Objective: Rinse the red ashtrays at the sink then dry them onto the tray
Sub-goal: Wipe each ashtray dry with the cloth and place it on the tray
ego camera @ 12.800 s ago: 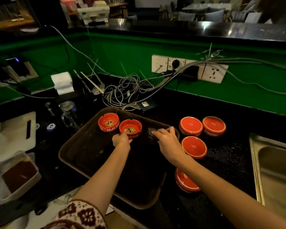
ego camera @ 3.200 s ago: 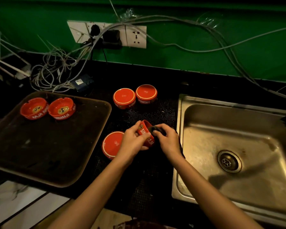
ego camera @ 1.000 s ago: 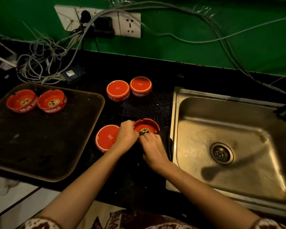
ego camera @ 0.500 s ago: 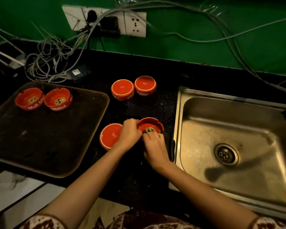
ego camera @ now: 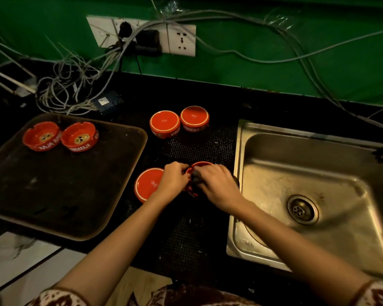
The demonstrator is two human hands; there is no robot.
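On the black perforated mat [ego camera: 197, 146] beside the steel sink [ego camera: 318, 173], the left hand [ego camera: 174, 180] is gripping a round red ashtray [ego camera: 202, 164] by its rim with curled fingers. The right hand [ego camera: 217, 184] is curling round a dark cloth [ego camera: 196, 174] and pressing it into the bowl. Just left, a second red ashtray [ego camera: 147, 184] is lying upside down. Farther off, two inverted ashtrays [ego camera: 164, 123] are sitting together, the right one reading SINGARAJA. On the brown rectangular tray [ego camera: 53, 195] at left, two upright ashtrays [ego camera: 80, 136] are showing RAJA and SINGARAJA.

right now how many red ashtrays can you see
6. Two upright ashtrays on the tray; two upside-down ashtrays farther back on the mat; one upside-down ashtray beside the left hand; the sixth ashtray, mostly hidden, in that hand, the right hand wiping it with a cloth.
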